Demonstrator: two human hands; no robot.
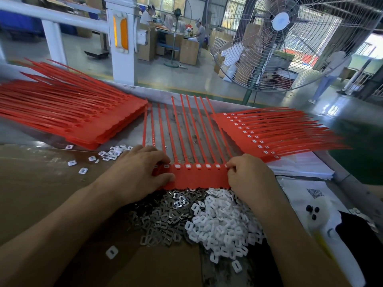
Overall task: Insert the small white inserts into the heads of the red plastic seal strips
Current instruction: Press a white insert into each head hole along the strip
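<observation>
the left hand (143,170) pinches the left end of a red seal strip sheet (199,177) on the table; the right hand (248,175) pinches its right end; white inserts (223,220) heaped just below; a qr code label (315,193), unreadable, at right.
</observation>
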